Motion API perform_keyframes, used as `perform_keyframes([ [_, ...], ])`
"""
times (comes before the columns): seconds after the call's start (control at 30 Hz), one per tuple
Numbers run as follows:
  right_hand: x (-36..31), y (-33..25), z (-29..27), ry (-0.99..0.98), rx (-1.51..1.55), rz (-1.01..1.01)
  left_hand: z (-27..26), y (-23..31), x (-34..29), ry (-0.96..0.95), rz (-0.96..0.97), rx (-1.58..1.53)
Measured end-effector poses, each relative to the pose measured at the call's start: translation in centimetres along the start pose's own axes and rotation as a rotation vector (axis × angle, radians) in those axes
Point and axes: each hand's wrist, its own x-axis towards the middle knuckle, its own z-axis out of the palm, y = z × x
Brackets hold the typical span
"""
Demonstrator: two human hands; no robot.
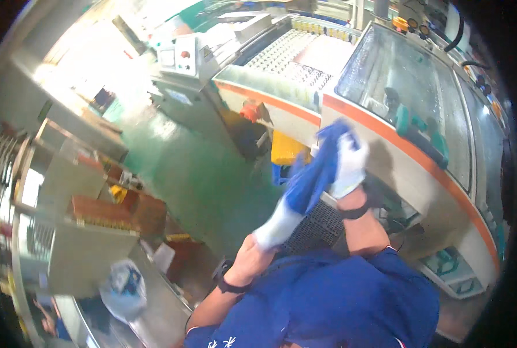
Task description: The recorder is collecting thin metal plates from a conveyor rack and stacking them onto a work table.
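Observation:
My left hand (pixel 250 260) is bare and closed around the white cuff of a work glove (pixel 310 180). The glove's blue coated part stretches up and to the right, its fingers smeared by motion. My right hand (pixel 351 162) wears a matching white and blue glove. It lies against the upper end of the held glove, and its fingers are too blurred and overlapped to read. Both wrists carry dark bands. My hands are in front of my body, near the orange-striped side of a machine (pixel 409 136).
At the front, a conveyor with rows of white rollers (pixel 293 58) runs beside a glass-topped section. A control box with a red button (pixel 180 57) stands to its left. A yellow bin (pixel 287 148) sits below. Brown boxes (pixel 105 210) and a metal bench (pixel 160 290) occupy the left.

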Motion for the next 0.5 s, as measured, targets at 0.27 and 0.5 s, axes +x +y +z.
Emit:
perform_keyframes([
  [0.27, 11.0, 10.3, 14.8, -0.565, -0.635, -0.250, -17.1, 22.5, 18.8, -0.031, 0.202, 0.516],
  [0.5, 19.0, 29.8, 25.8, -0.408, -0.461, 0.343, -35.8, 40.3, 31.6, 0.450, 0.530, 0.797],
])
